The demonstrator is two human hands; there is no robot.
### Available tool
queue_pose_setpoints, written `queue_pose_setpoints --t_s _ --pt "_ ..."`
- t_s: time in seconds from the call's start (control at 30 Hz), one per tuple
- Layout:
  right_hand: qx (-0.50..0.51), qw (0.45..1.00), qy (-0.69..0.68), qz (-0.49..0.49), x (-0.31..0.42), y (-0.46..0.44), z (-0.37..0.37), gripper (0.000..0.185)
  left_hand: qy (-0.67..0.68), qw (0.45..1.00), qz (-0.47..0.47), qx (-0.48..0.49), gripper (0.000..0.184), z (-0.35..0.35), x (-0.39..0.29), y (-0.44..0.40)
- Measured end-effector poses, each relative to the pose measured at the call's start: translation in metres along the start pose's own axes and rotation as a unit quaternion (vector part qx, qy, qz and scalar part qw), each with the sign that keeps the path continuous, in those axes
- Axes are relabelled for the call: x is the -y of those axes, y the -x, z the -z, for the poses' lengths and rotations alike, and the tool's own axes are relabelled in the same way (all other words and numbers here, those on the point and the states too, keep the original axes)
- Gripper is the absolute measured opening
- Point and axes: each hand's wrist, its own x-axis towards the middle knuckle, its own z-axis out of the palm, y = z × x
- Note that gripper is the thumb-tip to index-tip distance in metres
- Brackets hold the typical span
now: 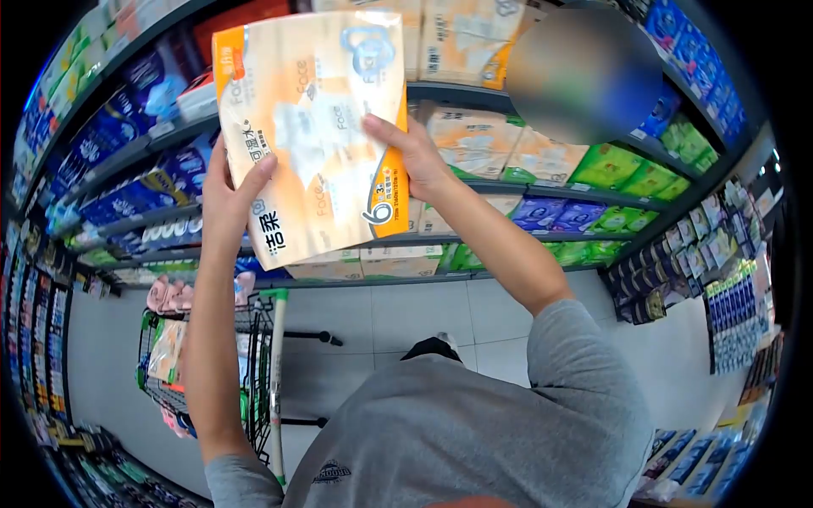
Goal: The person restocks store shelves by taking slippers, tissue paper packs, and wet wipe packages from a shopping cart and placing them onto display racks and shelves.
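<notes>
A large orange and cream tissue pack (318, 135) in clear wrap is held up before the shelves, tilted a little. My left hand (233, 182) grips its left side, with the thumb on the front face. On the right side my right hand (411, 157) holds the pack, its thumb also lying on the front. The other fingers of both hands are mostly hidden behind the pack. Similar orange packs (474, 142) stand on the shelf behind it.
A shopping cart (278, 381) with a green-trimmed basket and several goods stands at my left, by my forearm. Shelves (483, 188) with blue, purple and green packs curve across the front. Hanging goods (669, 254) are at the right. A blurred round patch covers the upper right.
</notes>
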Motion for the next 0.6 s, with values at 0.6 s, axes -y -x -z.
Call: queue_pose_setpoints --t_s 0.6 --pt "-0.017 0.69 0.575 0.439 0.332 0.035 0.283 0.051 -0.055 0.941 -0.324 0.075 0.038 -0.373 -0.101 -0.148"
